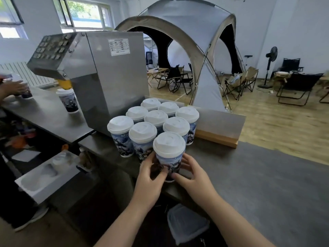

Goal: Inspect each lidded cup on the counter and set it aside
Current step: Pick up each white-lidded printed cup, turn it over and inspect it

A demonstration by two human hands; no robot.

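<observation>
1. Hands: left hand [151, 175] and right hand [193, 175] curl round the nearest lidded cup [169, 154], likely to turn it for inspection.
2. Remaining cups [155, 117] cluster at twelve o'clock of it on the counter [249, 175].

Front cup [168, 158] and cups behind it [142, 134], alike: white plastic lid, matt, smooth; printed paper-like wall, faint sheen
Counter [267, 184]: dark grey, matt, smooth
Machine [114, 77]: brushed sheet metal, dull sheen; paper label [118, 46] on its side
Low panel [219, 120]: brushed metal, on bare wood base [217, 139]
Tub [187, 227]: translucent plastic, cloudy
Tent [187, 20]: grey cloth, matt
Floor [284, 125]: wood planks, low gloss
</observation>
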